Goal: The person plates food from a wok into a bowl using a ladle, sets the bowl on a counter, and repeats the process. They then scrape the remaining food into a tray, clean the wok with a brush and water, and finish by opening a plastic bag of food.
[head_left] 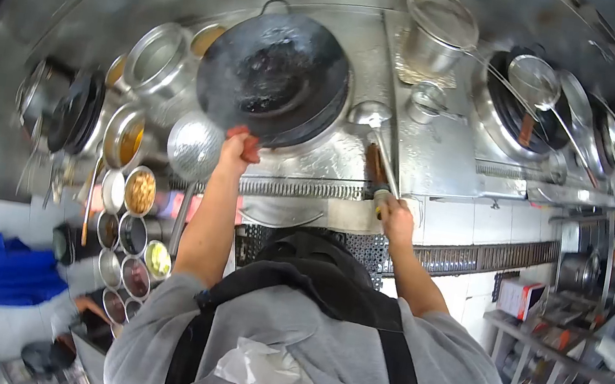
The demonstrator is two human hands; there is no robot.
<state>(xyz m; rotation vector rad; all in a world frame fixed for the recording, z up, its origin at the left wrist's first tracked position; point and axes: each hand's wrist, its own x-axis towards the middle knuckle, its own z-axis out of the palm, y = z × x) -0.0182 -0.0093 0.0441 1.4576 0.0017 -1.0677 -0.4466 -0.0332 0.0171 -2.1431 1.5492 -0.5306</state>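
My left hand (pixel 234 151) is closed on a folded red cloth (pixel 249 145) at the near rim of a large black wok (pixel 277 76). The cloth hides whatever part of the wok lies beneath it. Inside, the wok is dark and glossy, with faint haze over it. My right hand (pixel 397 221) is wrapped round the handle end of a metal ladle (pixel 371 114). The ladle's bowl rests on the wet steel counter, right of the wok. Beside its shaft lies a brown, stick-like tool (pixel 374 162), partly hidden near my fingers.
A perforated skimmer (pixel 195 147) lies left of the wok, near a steel pot (pixel 156 58) and a pot of yellow liquid (pixel 123 137). Several ingredient bowls, one with diced food (pixel 141 191), stand at left. On the right are a strainer-topped pot (pixel 438 37) and more woks (pixel 527 106).
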